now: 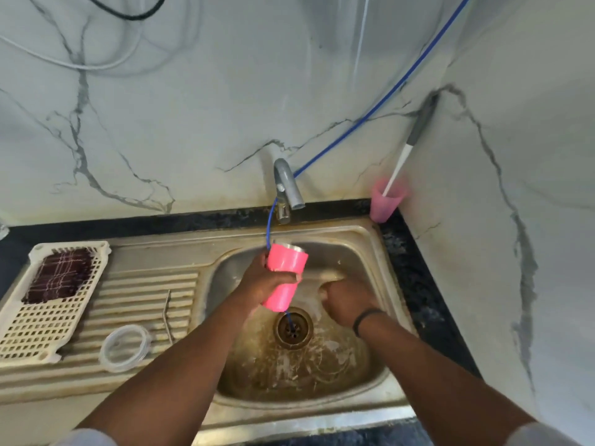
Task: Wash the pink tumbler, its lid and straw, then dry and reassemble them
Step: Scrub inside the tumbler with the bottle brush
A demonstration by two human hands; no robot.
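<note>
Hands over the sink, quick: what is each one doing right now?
Left hand: grips the pink tumbler, tilted over the sink.
Right hand: down in the basin, holding nothing visible; fingers blurred, open or curled cannot be told.

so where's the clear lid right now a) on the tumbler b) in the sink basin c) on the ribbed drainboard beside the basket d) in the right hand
c: the clear lid lies on the ribbed drainboard next to the white basket, while the left hand holds the open pink tumbler over the sink.
</note>
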